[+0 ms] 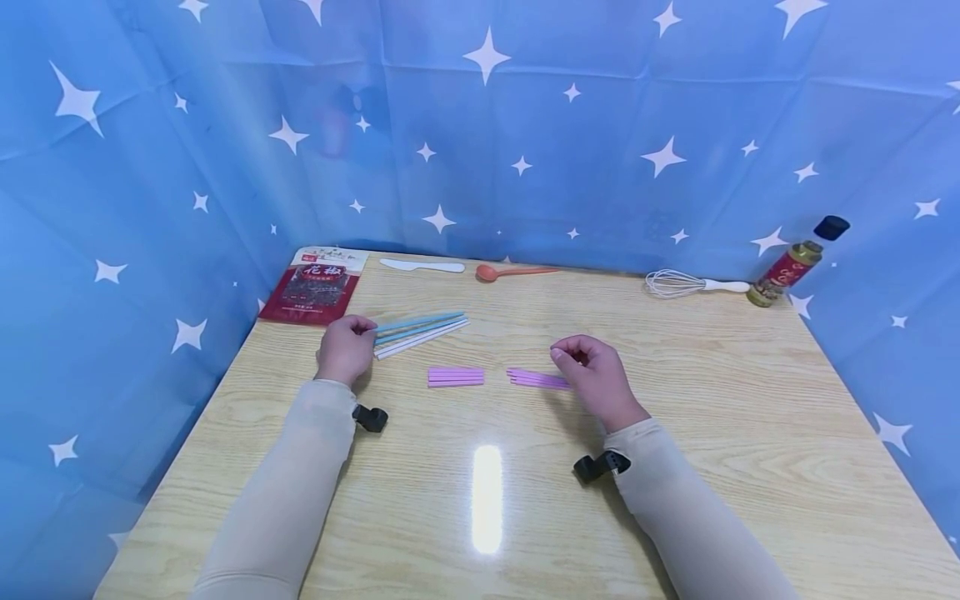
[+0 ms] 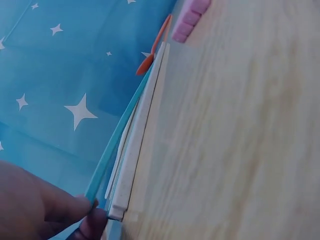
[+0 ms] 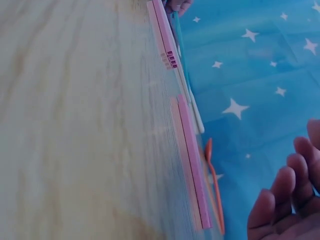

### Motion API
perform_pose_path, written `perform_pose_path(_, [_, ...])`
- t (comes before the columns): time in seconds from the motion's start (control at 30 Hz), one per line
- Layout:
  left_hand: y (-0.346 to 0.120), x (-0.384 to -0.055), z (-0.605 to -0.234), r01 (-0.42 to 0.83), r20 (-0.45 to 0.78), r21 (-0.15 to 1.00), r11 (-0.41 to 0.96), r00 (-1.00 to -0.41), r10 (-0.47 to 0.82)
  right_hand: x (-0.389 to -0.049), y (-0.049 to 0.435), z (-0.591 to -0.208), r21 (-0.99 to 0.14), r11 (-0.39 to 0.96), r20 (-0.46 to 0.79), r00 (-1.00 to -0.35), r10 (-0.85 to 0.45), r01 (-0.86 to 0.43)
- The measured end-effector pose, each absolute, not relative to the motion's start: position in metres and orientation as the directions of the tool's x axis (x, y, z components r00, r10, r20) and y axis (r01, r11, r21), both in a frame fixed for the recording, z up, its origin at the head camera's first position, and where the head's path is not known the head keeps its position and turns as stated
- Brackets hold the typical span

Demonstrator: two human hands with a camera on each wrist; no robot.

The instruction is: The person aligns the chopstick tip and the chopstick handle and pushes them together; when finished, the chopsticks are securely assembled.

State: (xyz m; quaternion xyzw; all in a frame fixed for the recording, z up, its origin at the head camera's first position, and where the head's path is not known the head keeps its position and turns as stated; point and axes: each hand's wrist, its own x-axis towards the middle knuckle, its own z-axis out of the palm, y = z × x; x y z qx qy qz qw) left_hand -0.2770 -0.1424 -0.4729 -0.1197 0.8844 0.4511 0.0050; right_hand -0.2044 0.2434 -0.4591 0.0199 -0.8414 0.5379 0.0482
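My left hand (image 1: 348, 348) pinches the near end of a slim blue stick (image 2: 112, 147) between thumb and finger. That stick is raised at a slant; another blue stick (image 1: 408, 332) and white sticks (image 1: 422, 340) lie beside it, their near ends close to my fingertips. My right hand (image 1: 596, 379) hovers by the right end of a row of purple sticks (image 1: 534, 379), its fingers loosely bent and holding nothing. In the right wrist view its fingers (image 3: 282, 187) stand apart from the purple row. A second bundle of purple sticks (image 1: 456, 377) lies between the hands, side by side.
Along the back edge lie a white knife (image 1: 423, 266), an orange spoon (image 1: 517, 272) and a whisk (image 1: 678, 284). At the back right stands a bottle (image 1: 787, 271) with a black cap. A red spice packet (image 1: 311, 292) lies behind my left hand. A starred blue curtain (image 1: 487, 150) surrounds the table.
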Motion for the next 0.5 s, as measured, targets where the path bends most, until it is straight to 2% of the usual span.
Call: perform_pose_path(0.5, [-0.1407, -0.2690, -0.4653, -0.226, -0.164, 0.747, 0.625, -0.974, -0.157, -0.2063, 0.2470, -0.4618, -0.903, 0.429, 0.047, -0.999, 0.025, -0.031])
